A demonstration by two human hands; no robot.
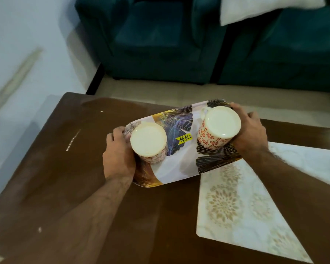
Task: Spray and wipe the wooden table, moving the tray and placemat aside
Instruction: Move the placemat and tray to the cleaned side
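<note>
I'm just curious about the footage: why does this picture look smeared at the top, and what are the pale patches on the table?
Head view: the sofa and wall are streaked by motion blur; the tray, cups and both hands, left and right, are fairly sharp; the table shows soft glare; the wide lens bends its edges.

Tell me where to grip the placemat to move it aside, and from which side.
Take the placemat by its near left corner, coming from the left over bare table. That corner lies flat and uncovered, whereas the tray, held by the left hand and right hand, overlaps its far corner.
</note>
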